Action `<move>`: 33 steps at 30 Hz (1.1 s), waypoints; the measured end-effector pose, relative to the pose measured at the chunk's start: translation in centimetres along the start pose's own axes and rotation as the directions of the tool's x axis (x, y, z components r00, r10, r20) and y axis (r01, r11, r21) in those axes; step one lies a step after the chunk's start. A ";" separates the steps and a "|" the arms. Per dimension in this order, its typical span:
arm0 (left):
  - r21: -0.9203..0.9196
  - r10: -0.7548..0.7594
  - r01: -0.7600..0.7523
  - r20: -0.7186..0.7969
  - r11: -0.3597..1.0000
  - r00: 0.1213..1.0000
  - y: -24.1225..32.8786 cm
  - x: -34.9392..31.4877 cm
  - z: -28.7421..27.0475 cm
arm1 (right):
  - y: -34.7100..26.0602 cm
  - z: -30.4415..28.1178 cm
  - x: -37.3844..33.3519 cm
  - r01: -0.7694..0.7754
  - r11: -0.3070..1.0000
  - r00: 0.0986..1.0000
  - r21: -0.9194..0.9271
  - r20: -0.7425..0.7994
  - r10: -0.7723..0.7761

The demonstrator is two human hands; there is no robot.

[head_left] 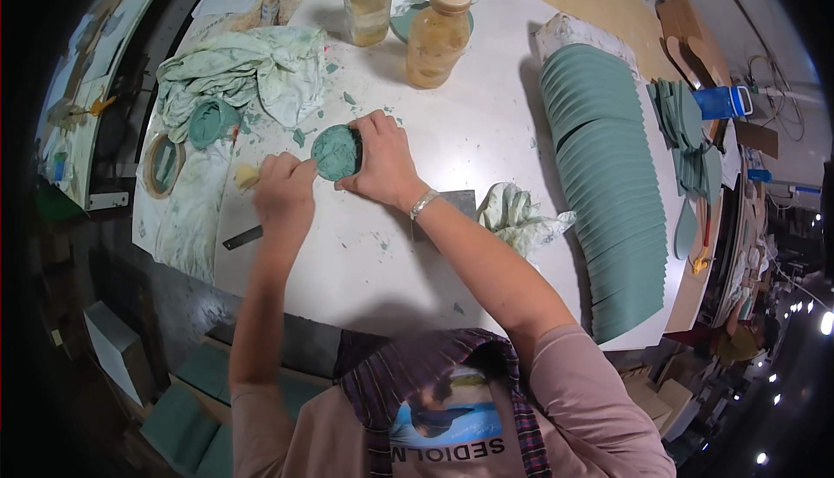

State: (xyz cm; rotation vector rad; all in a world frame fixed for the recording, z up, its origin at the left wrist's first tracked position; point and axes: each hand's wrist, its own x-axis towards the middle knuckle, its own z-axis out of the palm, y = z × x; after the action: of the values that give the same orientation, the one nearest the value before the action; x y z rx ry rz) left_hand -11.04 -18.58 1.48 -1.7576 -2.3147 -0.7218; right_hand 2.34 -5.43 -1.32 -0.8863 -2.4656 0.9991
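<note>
Apron (pixel 395 365); right grip (pixel 383 160) around tub (pixel 335 152)

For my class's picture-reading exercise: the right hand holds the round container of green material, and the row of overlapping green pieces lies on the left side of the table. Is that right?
No: the row of overlapping green pieces lies on the right side of the table, as the head view shows. The right hand does hold the round container.
</note>
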 end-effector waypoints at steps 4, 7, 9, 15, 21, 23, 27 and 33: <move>-0.070 -0.062 0.062 -0.007 0.996 0.998 0.5 0.3 0.4 | 0.3 -0.1 -0.1 -0.027 1.000 1.000 0.014 0.010 0.027; -0.110 -0.115 0.121 0.059 0.987 0.992 0.4 -0.2 0.5 | 0.3 -0.3 -0.3 -0.013 1.000 1.000 0.014 -0.017 0.013; -0.084 -0.128 0.139 0.124 0.987 0.984 0.1 -0.5 0.9 | 0.1 -0.3 -0.2 -0.010 1.000 1.000 0.004 -0.008 0.010; -0.226 -0.151 0.164 0.072 0.960 0.986 0.2 0.2 0.4 | 0.1 -0.3 -0.2 -0.042 0.999 0.999 0.017 0.013 0.042; -0.146 -0.171 0.169 -0.001 0.975 0.985 -0.1 -0.1 1.4 | -0.2 0.0 -0.1 -0.028 1.000 1.000 0.000 0.015 0.028; -0.172 -0.195 0.199 0.040 0.965 0.980 -0.5 0.0 1.0 | -0.1 -0.1 -0.1 -0.030 1.000 0.999 0.003 0.019 0.030; -0.220 -0.274 0.271 0.019 0.937 0.962 -0.3 0.1 1.3 | 0.3 -0.2 -0.1 -0.020 1.000 1.000 0.001 -0.006 0.020; -0.284 -0.294 0.301 0.069 0.910 0.953 -0.8 0.0 1.8 | 0.2 -0.1 -0.3 -0.032 0.999 0.999 0.016 0.003 0.032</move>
State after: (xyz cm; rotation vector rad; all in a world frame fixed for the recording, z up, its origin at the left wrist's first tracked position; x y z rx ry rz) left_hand -11.49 -17.88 -0.36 -1.5315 -2.6414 -1.1523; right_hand 2.69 -5.53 -1.43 -0.9229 -2.4498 1.0293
